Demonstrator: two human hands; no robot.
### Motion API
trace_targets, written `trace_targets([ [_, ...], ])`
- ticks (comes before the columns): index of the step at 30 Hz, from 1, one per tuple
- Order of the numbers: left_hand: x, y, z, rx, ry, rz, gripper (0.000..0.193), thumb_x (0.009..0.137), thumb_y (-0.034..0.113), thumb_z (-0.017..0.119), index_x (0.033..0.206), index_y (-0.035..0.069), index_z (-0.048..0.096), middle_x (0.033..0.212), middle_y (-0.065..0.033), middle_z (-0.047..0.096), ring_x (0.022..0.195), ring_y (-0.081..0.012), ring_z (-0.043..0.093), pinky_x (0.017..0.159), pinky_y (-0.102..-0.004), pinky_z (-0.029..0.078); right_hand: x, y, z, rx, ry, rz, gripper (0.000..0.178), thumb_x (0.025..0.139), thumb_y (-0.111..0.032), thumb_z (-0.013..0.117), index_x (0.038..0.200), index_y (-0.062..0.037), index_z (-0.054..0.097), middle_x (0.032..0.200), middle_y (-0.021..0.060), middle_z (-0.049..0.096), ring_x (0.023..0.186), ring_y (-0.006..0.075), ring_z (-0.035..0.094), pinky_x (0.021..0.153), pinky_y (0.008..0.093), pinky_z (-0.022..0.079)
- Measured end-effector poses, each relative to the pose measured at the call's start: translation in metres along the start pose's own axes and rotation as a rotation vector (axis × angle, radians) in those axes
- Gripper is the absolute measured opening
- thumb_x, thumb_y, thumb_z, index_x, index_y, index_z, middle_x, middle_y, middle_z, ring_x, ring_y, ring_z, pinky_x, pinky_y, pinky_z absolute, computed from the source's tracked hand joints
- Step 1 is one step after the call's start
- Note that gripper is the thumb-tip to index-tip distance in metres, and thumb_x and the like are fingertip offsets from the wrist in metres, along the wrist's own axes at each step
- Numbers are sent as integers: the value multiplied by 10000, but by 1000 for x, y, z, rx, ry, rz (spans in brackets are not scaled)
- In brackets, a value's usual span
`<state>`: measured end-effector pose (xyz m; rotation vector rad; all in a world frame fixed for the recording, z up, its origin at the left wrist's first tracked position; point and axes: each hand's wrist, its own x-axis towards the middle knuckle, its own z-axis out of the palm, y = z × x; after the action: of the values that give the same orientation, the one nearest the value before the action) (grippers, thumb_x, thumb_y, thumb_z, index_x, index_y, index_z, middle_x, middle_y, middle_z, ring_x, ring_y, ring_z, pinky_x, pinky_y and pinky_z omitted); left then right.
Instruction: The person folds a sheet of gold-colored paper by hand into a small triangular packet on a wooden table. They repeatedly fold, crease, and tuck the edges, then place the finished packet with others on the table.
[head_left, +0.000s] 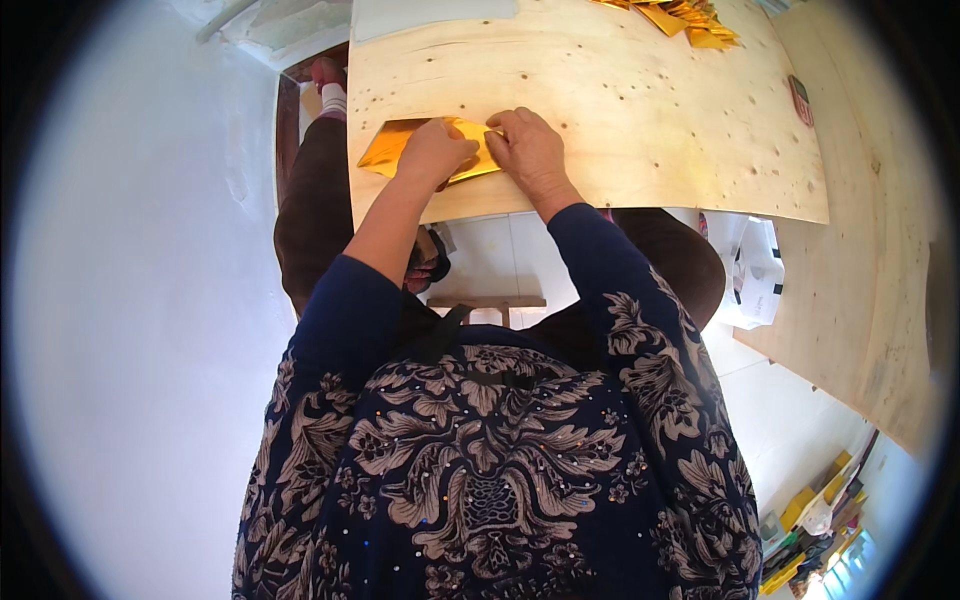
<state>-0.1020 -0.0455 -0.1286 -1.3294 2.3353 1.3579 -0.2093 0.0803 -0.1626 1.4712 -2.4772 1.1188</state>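
Plywood table (650,115), foil heap (690,22) beyond, red device (801,101) rightward, left fingers (458,151) and right fingers (497,147) grasping gold sheet (386,147)

The gold foil (467,128) lies on the tabletop (640,130) — shiny; pointed at left.

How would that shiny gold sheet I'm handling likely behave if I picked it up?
The gold sheet looks paper-thin, so it's probably light and may flop where unsupported. Its glossy, mirror-like surface suggests it could feel somewhat slippery.
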Motion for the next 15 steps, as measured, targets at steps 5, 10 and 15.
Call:
trace_targets([
  [5,-21,-17,0,164,125,183,406,735,290,757,1028,39,631,873,-129,696,855,-302,669,752,-391,514,0,0,-1,-8,-21,14,157,814,-220,701,931,-124,661,885,69,629,870,270,621,732,383,516],
  [10,-58,-27,-7,249,66,107,279,802,242,697,985,39,638,1051,-110,676,1000,-289,634,836,-397,486,-1,5,0,-17,36,-63,178,820,-245,703,925,-107,663,842,68,638,797,267,638,675,372,518],
  [15,-82,-28,21,674,438,787,389,862,237,631,1186,25,592,1324,-152,537,1300,-288,448,1075,-474,323,-3,5,1,7,31,-47,151,815,-216,718,897,-106,652,832,66,632,762,259,629,652,370,511],
])
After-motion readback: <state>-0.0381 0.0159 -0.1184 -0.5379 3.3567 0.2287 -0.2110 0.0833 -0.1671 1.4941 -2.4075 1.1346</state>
